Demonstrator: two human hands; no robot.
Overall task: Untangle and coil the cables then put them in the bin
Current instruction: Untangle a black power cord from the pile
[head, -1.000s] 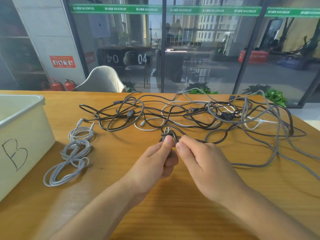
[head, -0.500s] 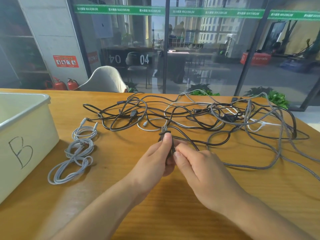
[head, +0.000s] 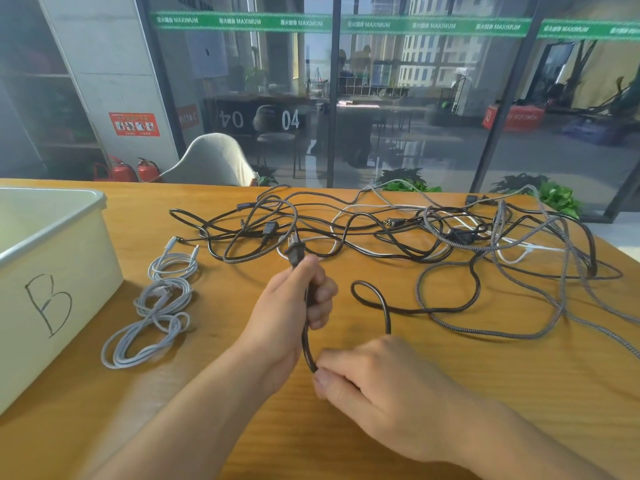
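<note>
A tangle of black, grey braided and white cables (head: 433, 237) sprawls over the far half of the wooden table. My left hand (head: 294, 306) grips the plug end of a black power cable (head: 382, 306), prongs pointing up and away. That cable drops below the fist to my right hand (head: 374, 382), which pinches it near the table surface, then loops back toward the tangle. Two coiled grey cables (head: 152, 313) lie left of my hands. The cream bin (head: 52, 271), marked B, stands at the left edge.
The wooden table (head: 450, 410) runs to a glass wall at the back. A pale chair back (head: 211, 161) stands behind the table's far edge. Green plants (head: 557, 199) sit beyond the far right corner.
My hands have parted: the left lifted the black plug up and away, the right slid down the cable toward me, drawing a length of it out of the tangle.
</note>
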